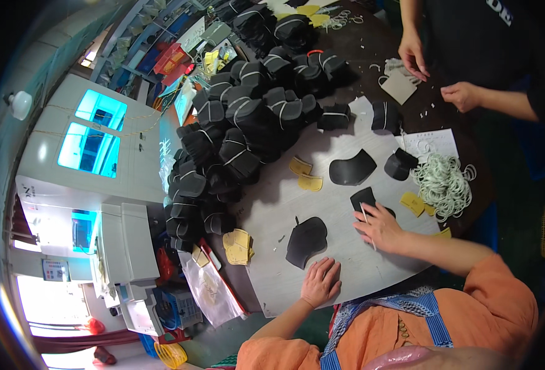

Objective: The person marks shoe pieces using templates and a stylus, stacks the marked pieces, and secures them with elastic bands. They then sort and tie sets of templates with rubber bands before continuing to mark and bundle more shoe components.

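Observation:
My left hand [320, 282] lies with fingers stretched on the pale board [272, 277], just below a curved black piece [307, 242]. Over a smaller black piece [363, 198] rests my right hand [380, 229], partly covering it. A thin white stick [363, 213] runs through the fingers of that hand; whether it is a pen I cannot tell. Farther up the board lies another curved black piece [353, 168]. Yellow cut pieces lie beside it [310, 182], right of my right hand [412, 203] and at the board's left edge [238, 246].
Banded bundles of black pieces [247, 114] are heaped along the left and far side. A tangle of pale bands [443, 185] lies at the right, beside a printed sheet [429, 145]. Across the table, another person's hands [460, 97] are near a beige piece [398, 87].

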`<state>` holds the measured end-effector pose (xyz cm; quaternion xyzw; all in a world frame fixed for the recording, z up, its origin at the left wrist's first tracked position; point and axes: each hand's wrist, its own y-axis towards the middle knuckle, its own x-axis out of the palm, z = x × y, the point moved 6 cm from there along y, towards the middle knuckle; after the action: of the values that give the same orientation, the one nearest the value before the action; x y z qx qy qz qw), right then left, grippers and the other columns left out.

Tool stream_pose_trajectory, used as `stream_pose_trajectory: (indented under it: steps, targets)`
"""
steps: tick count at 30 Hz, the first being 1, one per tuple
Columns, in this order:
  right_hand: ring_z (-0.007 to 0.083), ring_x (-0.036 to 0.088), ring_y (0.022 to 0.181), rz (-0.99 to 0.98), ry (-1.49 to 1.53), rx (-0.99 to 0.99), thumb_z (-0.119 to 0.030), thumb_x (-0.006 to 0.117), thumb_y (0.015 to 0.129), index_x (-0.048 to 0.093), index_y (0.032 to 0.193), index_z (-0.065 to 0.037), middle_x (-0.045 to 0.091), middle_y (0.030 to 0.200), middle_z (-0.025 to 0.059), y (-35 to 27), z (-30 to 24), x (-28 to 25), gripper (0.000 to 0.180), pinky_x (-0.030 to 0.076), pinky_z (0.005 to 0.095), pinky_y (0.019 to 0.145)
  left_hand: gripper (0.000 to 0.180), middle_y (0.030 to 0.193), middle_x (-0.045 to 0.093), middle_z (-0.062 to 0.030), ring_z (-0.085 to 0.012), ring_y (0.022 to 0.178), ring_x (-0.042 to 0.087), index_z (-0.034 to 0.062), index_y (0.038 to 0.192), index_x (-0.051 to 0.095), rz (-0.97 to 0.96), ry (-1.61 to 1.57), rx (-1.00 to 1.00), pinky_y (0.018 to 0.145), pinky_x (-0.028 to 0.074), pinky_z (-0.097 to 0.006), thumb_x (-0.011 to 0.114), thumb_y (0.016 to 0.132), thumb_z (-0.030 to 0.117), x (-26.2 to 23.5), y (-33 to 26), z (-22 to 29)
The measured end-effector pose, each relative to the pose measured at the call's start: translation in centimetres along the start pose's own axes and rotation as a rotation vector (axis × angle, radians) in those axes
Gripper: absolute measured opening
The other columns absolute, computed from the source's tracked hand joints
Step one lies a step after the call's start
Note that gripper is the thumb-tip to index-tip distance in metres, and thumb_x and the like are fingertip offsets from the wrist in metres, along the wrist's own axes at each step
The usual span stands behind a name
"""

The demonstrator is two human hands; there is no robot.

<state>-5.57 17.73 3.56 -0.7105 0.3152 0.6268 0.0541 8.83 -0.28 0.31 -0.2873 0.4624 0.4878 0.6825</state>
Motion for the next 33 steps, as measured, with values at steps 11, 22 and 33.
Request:
stream_pose_trajectory:
  steps: [11, 22, 33]
  targets:
    - [0.0361, 0.061, 0.094, -0.22, 0.575, 0.394, -0.017, 0.07, 0.084, 0.052, 0.117, -0.004, 0.064, 0.101, 0.0146, -10.3, -3.8, -5.4, 0.04, 0.05, 0.0441, 0.081, 0.071, 0.143, 0.042, -0.013, -0.033, 0.138, 0.036, 0.0191, 0.147, 0.043, -0.04, 0.12, -0.012, 0.115, 0.027, -0.053, 0.064, 0.08, 0.033, 1.2, 0.0, -0.7]
    - [0.0347, 0.065, 0.087, -0.296, 0.722, 0.624, -0.019, 0.071, 0.086, 0.061, 0.099, -0.006, 0.066, 0.09, 0.0154, -12.0, -7.4, -4.9, 0.021, 0.052, 0.0436, 0.076, 0.068, 0.15, 0.037, -0.0126, -0.03, 0.144, 0.03, 0.0174, 0.149, 0.04, -0.055, 0.132, -0.091, 0.116, 0.025, -0.055, 0.059, 0.085, 0.031, 1.8, -0.8, 0.3]
    - [0.0303, 0.069, 0.08, -0.121, 0.768, 0.901, -0.022, 0.046, 0.101, 0.06, 0.116, -0.01, 0.071, 0.089, 0.0092, -17.9, -7.4, -7.0, 0.024, 0.054, 0.0415, 0.072, 0.073, 0.133, 0.047, -0.0208, -0.039, 0.128, 0.044, 0.0023, 0.141, 0.041, -0.357, 0.216, -0.328, 0.101, 0.044, -0.046, 0.073, 0.079, 0.023, 1.3, 4.0, 5.0]
